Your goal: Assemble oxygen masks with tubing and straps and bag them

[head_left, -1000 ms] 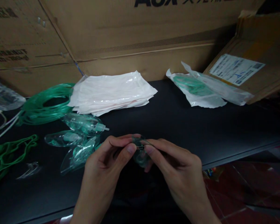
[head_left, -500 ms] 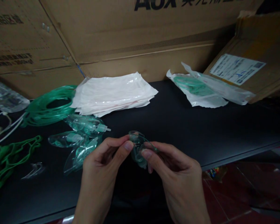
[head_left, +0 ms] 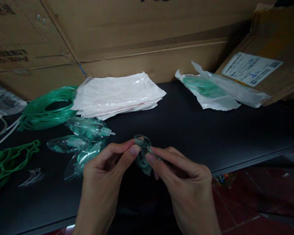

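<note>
Mask (head_left: 142, 162) partly hidden by hands (head_left: 104, 166); cardboard box (head_left: 147, 26) cut off above.

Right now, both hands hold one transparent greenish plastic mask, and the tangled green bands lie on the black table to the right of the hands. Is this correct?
Not quite: the head view shows the tangled green bands on the black table to the left, not the right, of the left hand and right hand. Both do hold the transparent greenish plastic mask.
</note>
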A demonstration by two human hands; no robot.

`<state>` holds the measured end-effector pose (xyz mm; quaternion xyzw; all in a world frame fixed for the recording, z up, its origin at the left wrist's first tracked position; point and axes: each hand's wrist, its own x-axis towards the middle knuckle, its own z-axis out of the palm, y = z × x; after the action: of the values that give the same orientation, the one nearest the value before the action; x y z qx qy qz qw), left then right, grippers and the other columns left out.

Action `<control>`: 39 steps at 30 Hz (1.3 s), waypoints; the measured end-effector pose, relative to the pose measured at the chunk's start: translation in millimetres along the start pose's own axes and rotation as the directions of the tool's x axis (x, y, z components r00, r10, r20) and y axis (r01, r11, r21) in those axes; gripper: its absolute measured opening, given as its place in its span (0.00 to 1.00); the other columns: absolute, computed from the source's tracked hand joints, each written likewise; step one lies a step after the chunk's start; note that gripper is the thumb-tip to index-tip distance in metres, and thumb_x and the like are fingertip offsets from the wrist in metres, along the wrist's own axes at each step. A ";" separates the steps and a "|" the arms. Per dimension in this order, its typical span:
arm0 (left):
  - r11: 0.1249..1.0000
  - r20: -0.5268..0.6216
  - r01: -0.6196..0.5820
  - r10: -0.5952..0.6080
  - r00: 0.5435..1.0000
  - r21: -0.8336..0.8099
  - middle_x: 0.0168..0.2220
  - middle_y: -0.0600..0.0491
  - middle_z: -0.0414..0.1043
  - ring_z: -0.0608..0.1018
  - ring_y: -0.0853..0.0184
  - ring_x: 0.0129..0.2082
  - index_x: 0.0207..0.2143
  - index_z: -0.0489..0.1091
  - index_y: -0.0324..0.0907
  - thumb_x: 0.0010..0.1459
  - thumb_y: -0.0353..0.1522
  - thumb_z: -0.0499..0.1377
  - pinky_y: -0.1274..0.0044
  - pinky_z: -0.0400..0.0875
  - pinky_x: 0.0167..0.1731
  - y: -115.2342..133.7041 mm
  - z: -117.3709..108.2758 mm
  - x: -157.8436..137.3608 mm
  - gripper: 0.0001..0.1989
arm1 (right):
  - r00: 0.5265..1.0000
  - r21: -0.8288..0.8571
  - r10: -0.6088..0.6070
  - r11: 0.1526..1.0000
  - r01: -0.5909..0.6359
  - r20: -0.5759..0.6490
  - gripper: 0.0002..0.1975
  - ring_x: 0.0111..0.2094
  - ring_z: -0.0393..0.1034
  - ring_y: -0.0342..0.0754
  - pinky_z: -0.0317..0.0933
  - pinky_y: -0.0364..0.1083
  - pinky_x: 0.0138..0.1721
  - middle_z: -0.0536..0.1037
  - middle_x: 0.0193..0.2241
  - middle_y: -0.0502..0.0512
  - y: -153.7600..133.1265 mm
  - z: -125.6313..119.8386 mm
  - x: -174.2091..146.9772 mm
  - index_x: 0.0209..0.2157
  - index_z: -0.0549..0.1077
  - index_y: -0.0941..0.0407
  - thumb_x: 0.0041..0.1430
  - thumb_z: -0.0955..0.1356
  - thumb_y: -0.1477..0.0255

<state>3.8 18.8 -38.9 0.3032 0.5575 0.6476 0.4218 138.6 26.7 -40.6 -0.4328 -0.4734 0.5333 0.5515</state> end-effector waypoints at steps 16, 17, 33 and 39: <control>0.999 -0.016 0.029 -0.028 0.999 0.044 0.33 0.56 0.86 0.85 0.67 0.36 0.28 0.82 0.45 0.50 0.36 0.74 0.81 0.79 0.40 -0.1 -1.3 1.6 0.06 | 0.999 0.036 -0.042 0.998 0.043 -0.019 0.15 0.25 0.69 0.41 0.65 0.41 0.25 0.80 0.25 0.47 -2.6 6.2 3.9 0.36 0.87 0.45 0.55 0.75 0.80; 0.999 -0.015 0.028 -0.027 1.000 0.042 0.33 0.56 0.86 0.85 0.67 0.36 0.28 0.82 0.45 0.50 0.36 0.75 0.82 0.79 0.40 0.2 -1.2 1.6 0.06 | 0.998 0.021 -0.061 0.998 0.061 -0.026 0.15 0.25 0.69 0.41 0.66 0.42 0.26 0.80 0.25 0.47 -2.4 6.8 3.3 0.36 0.87 0.45 0.55 0.75 0.81; 0.999 -0.007 0.044 -0.044 0.999 0.032 0.33 0.55 0.85 0.85 0.66 0.37 0.26 0.81 0.44 0.51 0.36 0.74 0.81 0.79 0.40 2.7 1.6 0.1 0.07 | 0.982 0.086 0.068 0.993 -0.084 0.177 0.11 0.27 0.68 0.42 0.60 0.43 0.26 0.77 0.25 0.47 -3.8 -4.2 12.4 0.38 0.87 0.45 0.57 0.76 0.76; 0.998 0.015 0.055 -0.056 0.998 0.029 0.33 0.55 0.85 0.85 0.64 0.38 0.25 0.80 0.44 0.52 0.36 0.73 0.79 0.80 0.40 3.1 -0.7 -0.4 0.08 | 0.967 0.143 0.118 0.978 -0.153 0.224 0.08 0.28 0.66 0.43 0.60 0.44 0.29 0.75 0.26 0.47 -2.9 -7.2 13.1 0.38 0.87 0.45 0.57 0.77 0.73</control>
<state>2.7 18.0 -36.0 0.2984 0.5715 0.6253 0.4396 146.0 39.8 -38.2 -0.3587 -0.4552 0.6495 0.4922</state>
